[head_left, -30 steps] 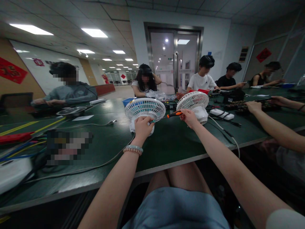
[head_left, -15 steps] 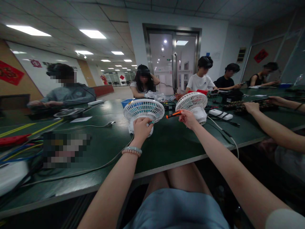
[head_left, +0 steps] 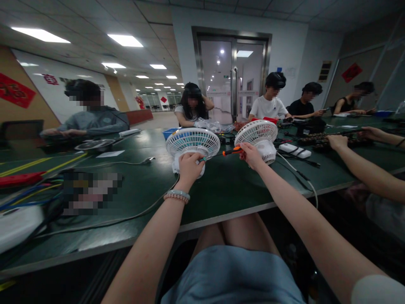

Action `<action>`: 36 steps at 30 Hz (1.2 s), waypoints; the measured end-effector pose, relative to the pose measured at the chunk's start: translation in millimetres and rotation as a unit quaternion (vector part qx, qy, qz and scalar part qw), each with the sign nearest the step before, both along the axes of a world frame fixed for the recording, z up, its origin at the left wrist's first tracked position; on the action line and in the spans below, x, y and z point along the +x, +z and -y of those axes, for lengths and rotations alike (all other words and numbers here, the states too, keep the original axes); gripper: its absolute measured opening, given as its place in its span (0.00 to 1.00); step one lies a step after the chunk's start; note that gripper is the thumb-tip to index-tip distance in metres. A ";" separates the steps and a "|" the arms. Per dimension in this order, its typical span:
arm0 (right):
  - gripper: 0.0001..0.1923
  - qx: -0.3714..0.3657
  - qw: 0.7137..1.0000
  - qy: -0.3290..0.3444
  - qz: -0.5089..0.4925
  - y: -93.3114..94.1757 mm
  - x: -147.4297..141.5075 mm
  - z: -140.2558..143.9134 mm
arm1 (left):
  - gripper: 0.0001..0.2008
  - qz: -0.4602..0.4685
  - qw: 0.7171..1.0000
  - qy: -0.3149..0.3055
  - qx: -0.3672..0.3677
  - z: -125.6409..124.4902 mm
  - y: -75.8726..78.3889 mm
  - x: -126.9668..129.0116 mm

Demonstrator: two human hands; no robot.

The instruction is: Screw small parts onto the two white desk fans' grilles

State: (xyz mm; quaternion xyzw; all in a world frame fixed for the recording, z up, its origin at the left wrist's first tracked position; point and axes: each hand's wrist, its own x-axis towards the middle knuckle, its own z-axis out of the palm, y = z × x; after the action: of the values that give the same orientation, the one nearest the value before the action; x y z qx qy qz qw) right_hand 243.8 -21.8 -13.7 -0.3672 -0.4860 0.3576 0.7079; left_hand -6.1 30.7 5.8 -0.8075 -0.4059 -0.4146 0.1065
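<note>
My left hand [head_left: 190, 166] is closed in front of the left white desk fan [head_left: 193, 145], its fingertips pinching a small teal piece [head_left: 201, 159]. Whether this hand also grips the fan's base is hidden. An orange and black screwdriver [head_left: 232, 151] is in my right hand [head_left: 251, 155], fingers wrapped round its handle. Its thin shaft points left, with the end close to my left fingertips; contact cannot be made out. Just behind my right hand stands a second white desk fan [head_left: 257, 137], tilted back, with a cable running from its base.
A white power strip [head_left: 294, 150] lies right of the fans. Cables and a white device [head_left: 20, 226] crowd the table's left side. Another person's hand [head_left: 338, 142] works at a dark board on the right. Several people sit across the green table [head_left: 221, 202].
The screwdriver has become a little more level, its handle still in my right hand. My left hand stays at the left fan. The whole view has shifted slightly.
</note>
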 end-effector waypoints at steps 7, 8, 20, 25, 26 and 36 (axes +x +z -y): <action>0.16 0.005 0.999 0.036 -0.008 3.8 -1.1 6.1 | 0.08 -0.001 1.000 -0.006 -0.001 -0.1 -0.3 -0.6; 0.15 0.004 0.999 0.047 -0.017 4.5 -1.1 7.0 | 0.08 -0.002 1.000 -0.006 0.001 -0.4 -0.6 -0.8; 0.19 0.004 1.000 -0.003 0.018 -2.4 2.2 -4.7 | 0.07 -0.007 1.000 -0.006 0.000 -1.3 0.0 -1.8; 0.19 0.004 0.999 -0.021 0.027 -3.3 3.1 -5.7 | 0.07 0.000 1.000 -0.013 0.007 -2.6 -0.9 -2.2; 0.19 0.005 0.999 -0.017 0.030 -3.0 2.9 -5.0 | 0.07 -0.001 1.000 -0.014 0.006 -2.4 -0.8 -2.3; 0.16 -0.008 0.998 0.052 -0.040 2.1 -2.3 2.4 | 0.07 -0.005 1.000 -0.015 0.007 -2.6 -0.5 -2.5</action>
State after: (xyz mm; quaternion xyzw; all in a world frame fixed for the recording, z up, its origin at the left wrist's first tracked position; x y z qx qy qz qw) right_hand 241.5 -24.2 -11.7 -0.3322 -0.4730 0.4119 0.7044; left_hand -8.6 33.3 5.3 -0.8146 -0.3906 -0.4150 0.1082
